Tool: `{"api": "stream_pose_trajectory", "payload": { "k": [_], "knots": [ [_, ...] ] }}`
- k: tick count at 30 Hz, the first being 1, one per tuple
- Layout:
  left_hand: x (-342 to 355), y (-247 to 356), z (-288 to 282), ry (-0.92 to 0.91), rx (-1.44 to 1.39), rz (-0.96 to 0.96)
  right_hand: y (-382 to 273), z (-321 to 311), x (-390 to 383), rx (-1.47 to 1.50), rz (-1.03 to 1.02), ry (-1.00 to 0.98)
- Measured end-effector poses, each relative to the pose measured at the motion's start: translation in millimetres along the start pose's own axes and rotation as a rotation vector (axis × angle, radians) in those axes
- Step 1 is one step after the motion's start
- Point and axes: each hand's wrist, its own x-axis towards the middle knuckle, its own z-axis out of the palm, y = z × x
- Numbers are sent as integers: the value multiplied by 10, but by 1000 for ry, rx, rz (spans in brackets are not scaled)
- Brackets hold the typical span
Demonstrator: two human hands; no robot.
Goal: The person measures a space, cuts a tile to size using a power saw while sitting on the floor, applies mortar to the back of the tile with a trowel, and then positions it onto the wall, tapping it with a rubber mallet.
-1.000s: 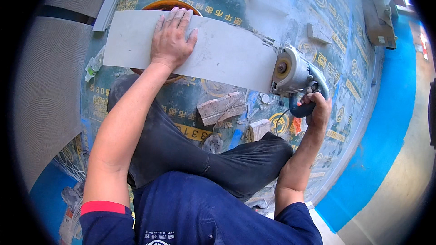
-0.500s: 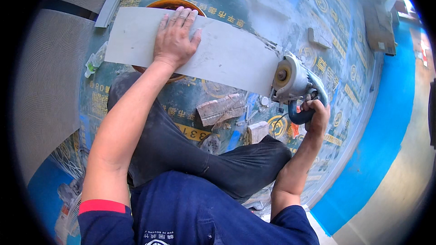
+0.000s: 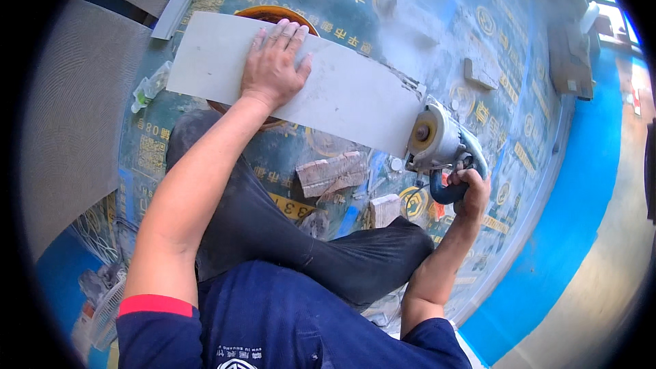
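A long pale tile (image 3: 342,89) lies across a round orange-brown bucket (image 3: 280,12) that shows at both of its long edges. My left hand (image 3: 277,65) presses flat on the tile's left half, fingers stretched out. At the tile's right end, my right hand (image 3: 471,191) is wrapped round the rear handle of a handheld tile saw (image 3: 437,133). The saw's silver body sits against that end; its blade is hidden from here. Along the tile's far edge near the saw, the surface looks rough and chipped.
Broken tile-like pieces (image 3: 333,173) lie near my crossed legs, with a smaller block (image 3: 385,210) beside them. Another block (image 3: 481,73) rests beyond the saw. Dusty green printed sheeting (image 3: 328,0) covers the floor. Large grey textured panels (image 3: 75,109) stand at left.
The whole view has turned slightly. My left hand stays flat on the tile, and the saw keeps nearly the same place at its right end.
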Motion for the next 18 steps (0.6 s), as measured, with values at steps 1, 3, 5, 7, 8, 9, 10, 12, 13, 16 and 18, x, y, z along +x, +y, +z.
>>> {"api": "stream_pose_trajectory", "payload": {
  "k": [1,3,5,7,8,9,10,12,13,16,18],
  "knots": [
    [-4,-4,-8,6,6,-7,-3,13,4,-6,8,2],
    [-7,7,-23,-1,-24,-5,-20,39,-31,-34,-13,6],
    [-11,10,-9,3,-18,-9,-57,99,-88,-43,-5,37],
    [-19,10,-5,7,-16,-12,-42,99,-112,-39,-8,46],
    [-23,9,-5,2,-21,-15,-33,96,-122,-5,1,56],
    [-27,4,-6,-4,-25,-17,-17,89,-132,28,11,66],
    [-32,13,-16,-16,-32,-23,2,64,-147,10,14,86],
    [-23,13,-29,-15,-30,-24,-3,15,-144,-1,17,66],
    [-23,14,-27,-19,-33,-22,-4,5,-147,-14,24,53],
    [-18,14,-13,-21,-35,-24,-2,4,-152,2,15,47],
    [-20,4,-1,-18,-33,-27,20,-8,-145,20,26,47]
  ]
}}
